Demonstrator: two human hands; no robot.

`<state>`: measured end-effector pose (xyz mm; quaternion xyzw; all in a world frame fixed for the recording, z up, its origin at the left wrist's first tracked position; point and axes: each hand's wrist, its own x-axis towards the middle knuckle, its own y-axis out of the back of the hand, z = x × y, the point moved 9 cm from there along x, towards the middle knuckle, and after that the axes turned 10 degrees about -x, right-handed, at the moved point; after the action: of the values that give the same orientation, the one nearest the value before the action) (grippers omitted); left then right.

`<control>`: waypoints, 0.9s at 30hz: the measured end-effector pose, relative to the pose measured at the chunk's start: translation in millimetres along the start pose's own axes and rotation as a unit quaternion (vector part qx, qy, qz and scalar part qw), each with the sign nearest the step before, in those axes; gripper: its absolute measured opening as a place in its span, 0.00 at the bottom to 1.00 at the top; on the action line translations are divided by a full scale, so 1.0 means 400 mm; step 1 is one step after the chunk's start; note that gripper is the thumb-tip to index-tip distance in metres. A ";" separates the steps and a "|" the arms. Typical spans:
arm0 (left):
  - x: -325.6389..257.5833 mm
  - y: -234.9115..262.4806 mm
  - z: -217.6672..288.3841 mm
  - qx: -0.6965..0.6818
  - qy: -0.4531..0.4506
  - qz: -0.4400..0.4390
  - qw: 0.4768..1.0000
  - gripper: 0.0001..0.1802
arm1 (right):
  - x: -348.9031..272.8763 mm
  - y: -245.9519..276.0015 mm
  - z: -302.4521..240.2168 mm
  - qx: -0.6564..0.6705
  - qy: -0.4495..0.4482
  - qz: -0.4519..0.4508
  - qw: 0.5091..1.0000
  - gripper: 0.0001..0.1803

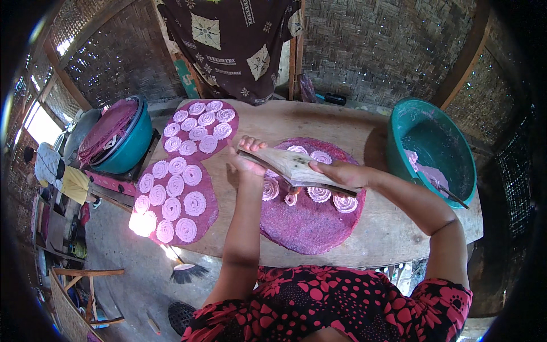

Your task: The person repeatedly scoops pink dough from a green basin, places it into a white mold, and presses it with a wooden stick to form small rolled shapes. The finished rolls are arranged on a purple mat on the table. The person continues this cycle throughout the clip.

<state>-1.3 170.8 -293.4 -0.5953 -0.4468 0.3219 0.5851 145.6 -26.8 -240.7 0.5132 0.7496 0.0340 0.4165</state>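
Both ends of a pale wooden hand press (pixel 292 163) are in my grip, and its two long boards run slantwise. My left hand (pixel 250 157) is closed on the upper left end. Around the lower right end my right hand (pixel 340 173) is closed, thumb on top. Below the press's middle, a small pink dough coil (pixel 290 200) lies on a round purple mat (pixel 307 231). Several larger pink dough swirls (pixel 319 194) sit on the same mat, some partly hidden by the press and my hands.
Two more purple mats with pink swirls (pixel 198 133) (pixel 171 208) lie at the table's left. A teal basin (pixel 431 134) holding pink dough and a stick stands at right. Another teal tub (pixel 126 154) carries stacked mats. A person (pixel 57 171) is far left; a broom (pixel 185 272) lies on the floor.
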 end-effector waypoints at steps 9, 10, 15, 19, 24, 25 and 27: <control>-0.007 -0.062 -0.016 0.021 0.007 0.009 1.000 0.25 | -0.022 0.019 -0.004 -0.014 0.004 0.077 0.997 0.48; -0.005 -0.080 -0.011 0.025 0.008 -0.010 1.000 0.25 | -0.020 0.016 -0.004 -0.004 0.002 0.090 0.996 0.48; -0.040 -0.033 -0.016 0.000 0.025 0.095 0.995 0.27 | -0.037 -0.022 0.034 0.034 -0.006 0.055 0.998 0.44; -0.019 -0.076 -0.114 -0.029 0.098 -0.009 0.995 0.29 | -0.059 0.029 0.053 0.000 0.020 0.128 0.992 0.43; 0.051 -0.113 -0.169 0.101 0.102 0.046 0.989 0.33 | -0.084 0.054 0.071 0.080 0.011 0.174 0.981 0.39; 0.049 -0.120 -0.170 0.141 0.104 0.043 0.984 0.35 | -0.093 0.051 0.077 0.101 0.016 0.168 0.981 0.37; 0.023 -0.107 -0.156 0.267 0.100 0.052 0.957 0.42 | -0.106 0.049 0.089 0.129 0.027 0.178 0.975 0.36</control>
<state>52.2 149.9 -243.0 -0.4695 -0.2520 0.3980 0.7468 188.8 -64.8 -229.6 0.6867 0.6552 0.0243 0.3140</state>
